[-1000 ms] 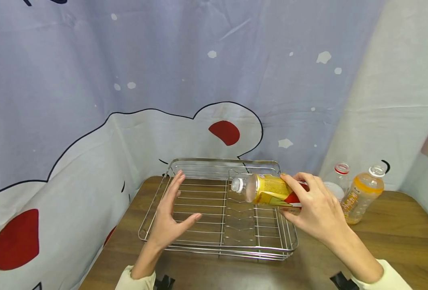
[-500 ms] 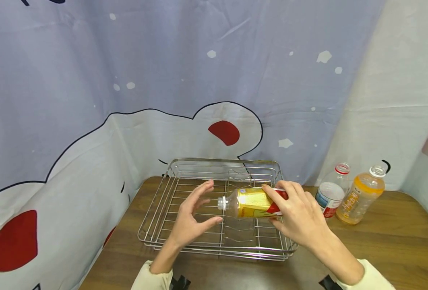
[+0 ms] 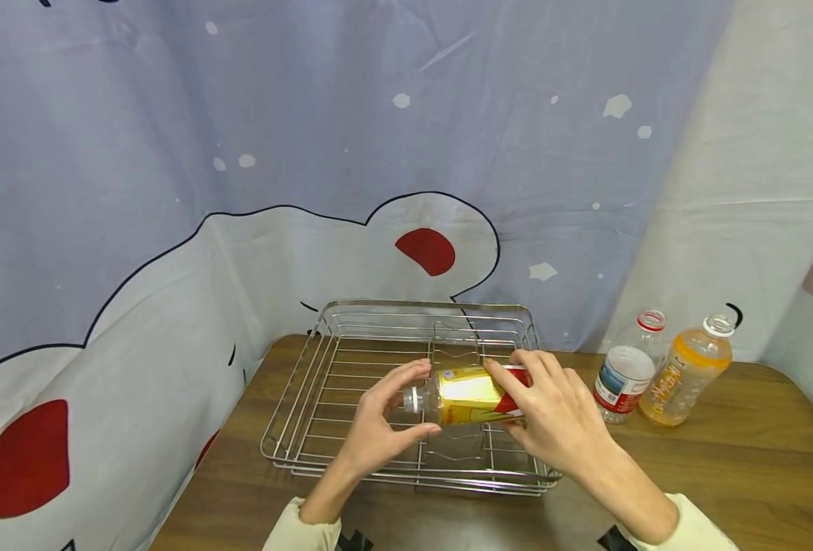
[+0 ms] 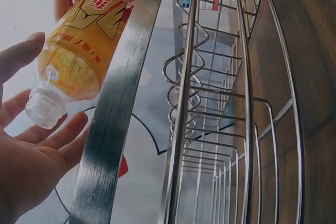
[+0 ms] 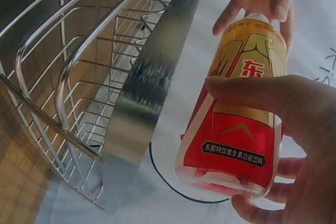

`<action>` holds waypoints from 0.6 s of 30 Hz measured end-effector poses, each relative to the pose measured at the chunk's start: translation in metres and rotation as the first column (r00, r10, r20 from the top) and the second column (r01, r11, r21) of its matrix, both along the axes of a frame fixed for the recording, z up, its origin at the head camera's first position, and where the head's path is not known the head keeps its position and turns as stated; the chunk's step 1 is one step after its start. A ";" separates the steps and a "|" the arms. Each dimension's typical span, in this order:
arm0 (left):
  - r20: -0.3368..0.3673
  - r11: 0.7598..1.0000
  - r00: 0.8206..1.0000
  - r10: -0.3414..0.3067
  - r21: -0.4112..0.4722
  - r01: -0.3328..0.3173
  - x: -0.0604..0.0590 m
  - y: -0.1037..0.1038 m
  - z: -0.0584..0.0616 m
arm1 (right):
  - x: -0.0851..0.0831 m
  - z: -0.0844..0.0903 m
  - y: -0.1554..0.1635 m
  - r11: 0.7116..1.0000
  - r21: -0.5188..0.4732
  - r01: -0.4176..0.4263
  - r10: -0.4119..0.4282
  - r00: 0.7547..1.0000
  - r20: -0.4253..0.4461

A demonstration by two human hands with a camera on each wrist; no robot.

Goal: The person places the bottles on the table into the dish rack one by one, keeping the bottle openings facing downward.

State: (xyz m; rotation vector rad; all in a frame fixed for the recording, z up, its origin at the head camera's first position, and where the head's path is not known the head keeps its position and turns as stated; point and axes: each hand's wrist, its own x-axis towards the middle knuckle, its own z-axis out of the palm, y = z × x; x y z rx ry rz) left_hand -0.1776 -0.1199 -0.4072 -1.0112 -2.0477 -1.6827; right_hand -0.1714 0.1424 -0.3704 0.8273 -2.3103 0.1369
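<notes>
My right hand [image 3: 551, 413] grips a clear plastic drink bottle [image 3: 471, 394] with a yellow and red label around its base end. The bottle lies sideways above the wire rack, its uncapped neck pointing left. My left hand [image 3: 385, 425] is spread around that neck, thumb below and fingers above. In the left wrist view a gap shows between the palm and the bottle mouth [image 4: 46, 109]. The right wrist view shows the right thumb [image 5: 247, 93] across the label, with the other fingers partly hidden behind the bottle. Beneath both hands stands the metal wire dish rack [image 3: 351, 367].
Right of the rack, a clear bottle with a red ring and a blue-red label [image 3: 622, 375] stands beside an orange-labelled bottle [image 3: 688, 371]. Both stand on the wooden table [image 3: 757, 459]. A patterned curtain [image 3: 310, 138] hangs behind and to the left.
My right hand has carried the bottle left and down over the rack. My left hand has come right to the bottle's neck. The two standing bottles have not moved.
</notes>
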 end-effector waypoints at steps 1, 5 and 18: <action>-0.003 1.000 1.000 -0.005 0.004 0.006 0.000 0.001 0.000 | 0.000 0.000 0.000 1.000 0.003 -0.002 0.002 1.000 0.000; -0.018 1.000 1.000 -0.025 0.015 0.025 0.000 0.003 -0.001 | 0.000 0.000 -0.002 1.000 0.009 -0.004 0.004 1.000 0.006; -0.006 0.999 1.000 0.015 0.028 -0.015 0.001 0.006 -0.005 | 0.000 0.000 -0.007 1.000 -0.006 -0.022 0.021 1.000 -0.014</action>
